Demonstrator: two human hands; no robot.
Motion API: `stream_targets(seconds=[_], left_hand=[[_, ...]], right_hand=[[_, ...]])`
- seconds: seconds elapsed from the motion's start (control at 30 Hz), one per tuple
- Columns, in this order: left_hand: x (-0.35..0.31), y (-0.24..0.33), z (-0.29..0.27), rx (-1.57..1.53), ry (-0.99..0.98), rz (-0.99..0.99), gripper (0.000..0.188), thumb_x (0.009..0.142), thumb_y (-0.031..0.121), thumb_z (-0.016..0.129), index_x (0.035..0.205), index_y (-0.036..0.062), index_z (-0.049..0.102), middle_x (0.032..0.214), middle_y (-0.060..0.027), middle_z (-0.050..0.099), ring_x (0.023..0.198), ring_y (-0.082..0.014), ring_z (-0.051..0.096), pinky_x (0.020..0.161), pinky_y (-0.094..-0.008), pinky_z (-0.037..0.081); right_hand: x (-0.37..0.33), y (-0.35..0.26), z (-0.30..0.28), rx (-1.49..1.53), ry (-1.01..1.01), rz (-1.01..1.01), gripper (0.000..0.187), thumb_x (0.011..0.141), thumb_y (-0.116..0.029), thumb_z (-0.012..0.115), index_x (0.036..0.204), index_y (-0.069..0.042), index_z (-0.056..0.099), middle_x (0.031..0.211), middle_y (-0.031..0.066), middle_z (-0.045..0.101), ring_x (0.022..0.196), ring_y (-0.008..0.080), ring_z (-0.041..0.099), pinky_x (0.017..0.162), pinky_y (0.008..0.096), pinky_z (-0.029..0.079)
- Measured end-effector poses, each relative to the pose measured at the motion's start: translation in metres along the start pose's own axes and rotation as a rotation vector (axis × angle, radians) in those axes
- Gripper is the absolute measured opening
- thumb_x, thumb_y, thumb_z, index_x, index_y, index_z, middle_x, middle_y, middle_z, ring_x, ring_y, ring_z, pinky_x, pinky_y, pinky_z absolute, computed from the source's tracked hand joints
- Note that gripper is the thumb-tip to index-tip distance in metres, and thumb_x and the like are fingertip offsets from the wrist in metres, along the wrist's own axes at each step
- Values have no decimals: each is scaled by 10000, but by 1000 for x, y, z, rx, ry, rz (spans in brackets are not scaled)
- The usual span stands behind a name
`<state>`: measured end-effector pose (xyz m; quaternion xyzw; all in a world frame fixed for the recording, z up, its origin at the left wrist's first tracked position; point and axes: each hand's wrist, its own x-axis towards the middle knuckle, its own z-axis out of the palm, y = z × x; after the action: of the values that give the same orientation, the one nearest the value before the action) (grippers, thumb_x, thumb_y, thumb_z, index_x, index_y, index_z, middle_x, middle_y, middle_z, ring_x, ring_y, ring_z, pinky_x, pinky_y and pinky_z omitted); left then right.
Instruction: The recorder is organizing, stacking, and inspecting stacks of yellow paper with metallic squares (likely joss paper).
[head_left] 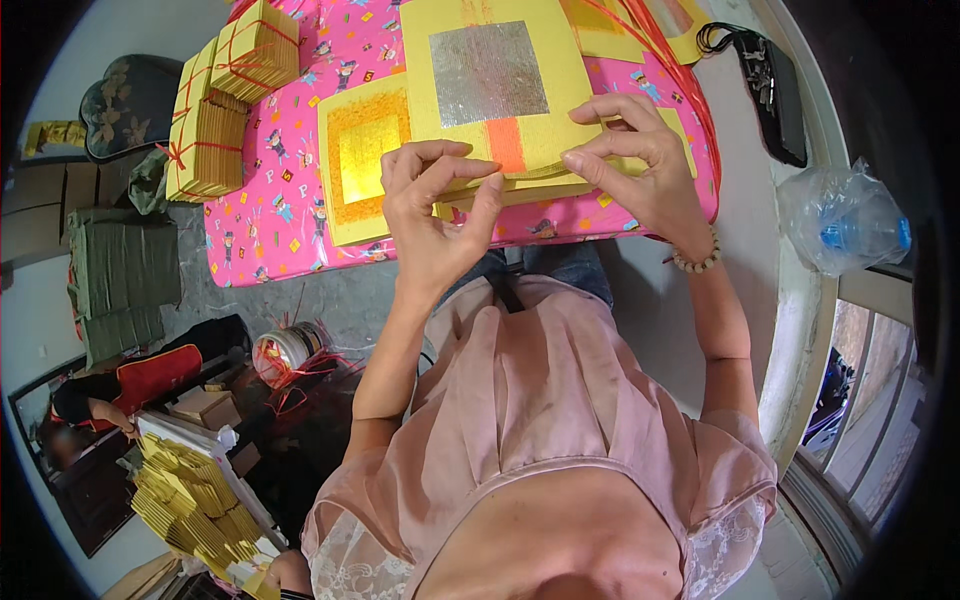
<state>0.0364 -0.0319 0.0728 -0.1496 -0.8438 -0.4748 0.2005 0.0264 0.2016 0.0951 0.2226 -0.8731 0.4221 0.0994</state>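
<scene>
As seen from the head camera, where the near edge of a yellow paper stack (560, 85) lies between them, both bare hands work at that edge. The left hand (468, 180) pinches it, thumb and forefinger nearly together. The right hand (603, 150), below a beaded bracelet (697, 256), has its thumb and fingers narrowed at the same edge; whether it grips, I cannot tell. The stack lies on the pink table (270, 230), its top sheet bearing a silver square (488, 75) and an orange stripe (505, 147). Just left of it is a gold-squared sheet (372, 150); farther left stand tied bundles (213, 148). Red strings (690, 95) run along the table's right side. Beyond them lie a black pouch (772, 100) and a clear plastic bag (835, 215). At lower left, a bucket (287, 347) stands on the floor, near a co-worker in red and black (160, 375) whose hand touches a box of yellow paper (195, 500).
</scene>
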Motion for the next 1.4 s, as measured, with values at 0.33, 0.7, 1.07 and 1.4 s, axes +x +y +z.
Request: stream_targets(seconds=[0.33,0.7,1.07,1.4], left_hand=[[1,2,1,1,3,7,126,668,120,748,789,92,726,898,-91,608,900,-245,500,796,-358,405],[6,-3,-2,26,7,53,89,732,135,753,801,88,720,804,-61,623,810,-224,523,761,-339,399],[41,2,-22,212,-143,219,169,775,185,743,891,72,697,724,-50,616,697,-227,547,715,-336,387],[68,9,-7,345,-68,509,589,722,147,771,1276,144,572,1403,-144,395,1302,-351,350,1050,-481,297]], right_hand=[[-1,1,2,14,21,12,72,785,-99,737,842,-56,747,1078,82,612,1037,196,549,810,298,474],[0,6,-3,-64,-10,-131,204,734,-97,757,934,-70,732,1105,81,623,1095,250,552,904,370,451],[25,15,-12,-272,118,-279,167,815,-183,698,908,-49,659,798,87,655,779,266,647,718,374,495],[98,34,-26,-33,65,124,306,926,-289,612,879,14,599,608,126,503,538,171,489,508,328,369]])
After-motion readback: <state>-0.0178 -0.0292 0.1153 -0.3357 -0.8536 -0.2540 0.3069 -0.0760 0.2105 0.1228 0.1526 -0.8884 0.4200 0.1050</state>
